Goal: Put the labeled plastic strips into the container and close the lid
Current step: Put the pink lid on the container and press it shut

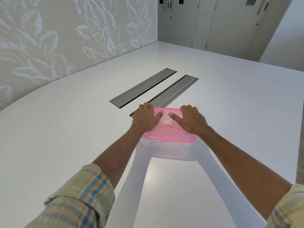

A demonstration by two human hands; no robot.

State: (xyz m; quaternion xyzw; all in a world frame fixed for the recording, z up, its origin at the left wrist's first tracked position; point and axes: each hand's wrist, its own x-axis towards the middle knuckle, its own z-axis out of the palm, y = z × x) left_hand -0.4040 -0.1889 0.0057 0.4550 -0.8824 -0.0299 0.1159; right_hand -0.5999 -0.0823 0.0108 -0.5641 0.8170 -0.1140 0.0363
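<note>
On the white table (65, 145), I see my left hand (144, 118) and right hand (191, 119) pressing flat, fingers spread, on the pink lid (169, 132); it seems seated on the container (166, 150).

both hands, left (145, 118) and right (191, 119), flat on the pink lid (169, 130) of the clear container (171, 150)

pink lid (171, 130) flat on clear container (171, 150) — strips unseen
</note>
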